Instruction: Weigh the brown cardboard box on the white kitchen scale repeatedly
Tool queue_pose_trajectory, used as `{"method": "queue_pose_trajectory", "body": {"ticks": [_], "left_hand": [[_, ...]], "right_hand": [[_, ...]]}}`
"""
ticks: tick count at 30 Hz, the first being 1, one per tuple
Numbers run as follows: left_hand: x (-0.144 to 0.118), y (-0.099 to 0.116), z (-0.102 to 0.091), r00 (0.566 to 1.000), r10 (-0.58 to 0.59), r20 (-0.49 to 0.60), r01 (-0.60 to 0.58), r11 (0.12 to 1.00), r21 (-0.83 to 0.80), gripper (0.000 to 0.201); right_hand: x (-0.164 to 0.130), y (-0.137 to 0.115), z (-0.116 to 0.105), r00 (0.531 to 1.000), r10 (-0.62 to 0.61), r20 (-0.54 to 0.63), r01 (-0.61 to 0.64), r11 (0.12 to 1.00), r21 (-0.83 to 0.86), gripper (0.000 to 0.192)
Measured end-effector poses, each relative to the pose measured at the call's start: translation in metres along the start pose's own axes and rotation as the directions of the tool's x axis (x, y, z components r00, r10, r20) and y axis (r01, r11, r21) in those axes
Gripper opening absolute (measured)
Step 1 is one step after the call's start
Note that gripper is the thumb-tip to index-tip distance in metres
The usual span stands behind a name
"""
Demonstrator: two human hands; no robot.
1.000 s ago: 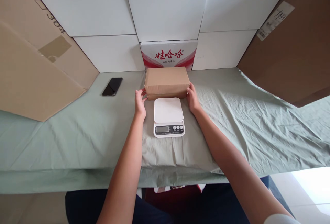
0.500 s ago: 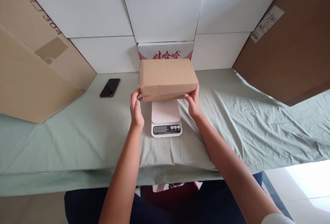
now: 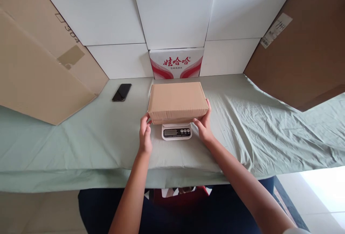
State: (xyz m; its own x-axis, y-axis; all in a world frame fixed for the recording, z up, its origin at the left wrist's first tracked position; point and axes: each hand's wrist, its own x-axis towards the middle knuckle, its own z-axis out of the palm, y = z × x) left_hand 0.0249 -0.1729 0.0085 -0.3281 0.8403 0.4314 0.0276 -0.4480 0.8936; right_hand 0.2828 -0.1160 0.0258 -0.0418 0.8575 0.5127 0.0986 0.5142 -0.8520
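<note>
Bare forearms, a white short sleeve (image 3: 296, 231) at the right shoulder, dark blue trousers (image 3: 102, 209).

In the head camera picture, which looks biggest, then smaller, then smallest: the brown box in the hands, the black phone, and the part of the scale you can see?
1. Brown cardboard box, clearly biggest.
2. Visible strip of the kitchen scale.
3. Black phone, smallest; it lies farther back, so this is unsure.

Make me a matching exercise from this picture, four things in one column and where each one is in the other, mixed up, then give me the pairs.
Things:
1. cardboard box
2. scale
3. phone
4. red and white carton

Places:
A. lying on the cloth, far left
B. standing against the white back wall
C. held between left hand and right hand
D. under the cardboard box

Pairs: 1-C, 2-D, 3-A, 4-B
</note>
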Motion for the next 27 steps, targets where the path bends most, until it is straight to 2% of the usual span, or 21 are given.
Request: {"method": "queue_pose_trajectory", "body": {"ticks": [10,21,24,27], "left_hand": [[0.003,0.0,0.0,1.0,-0.022,-0.007,0.022,0.998,0.053,0.064],[0.006,-0.001,0.001,1.0,0.001,-0.013,0.0,0.998,0.064,0.063],[0.01,-0.004,-0.002,0.993,0.0,-0.12,0.006,0.999,0.049,0.061],[0.017,-0.009,-0.009,0.941,-0.056,-0.332,0.051,0.998,-0.024,0.053]], "right_hand": [[0.003,0.0,0.0,0.998,0.035,-0.046,-0.036,0.999,-0.026,0.091],[0.002,-0.001,0.002,0.999,0.013,-0.052,-0.013,1.0,0.017,0.09],[0.006,0.0,-0.003,0.995,0.027,-0.091,-0.024,0.999,0.03,0.091],[0.014,0.005,-0.013,0.963,0.062,-0.262,-0.048,0.997,0.058,0.088]]}}
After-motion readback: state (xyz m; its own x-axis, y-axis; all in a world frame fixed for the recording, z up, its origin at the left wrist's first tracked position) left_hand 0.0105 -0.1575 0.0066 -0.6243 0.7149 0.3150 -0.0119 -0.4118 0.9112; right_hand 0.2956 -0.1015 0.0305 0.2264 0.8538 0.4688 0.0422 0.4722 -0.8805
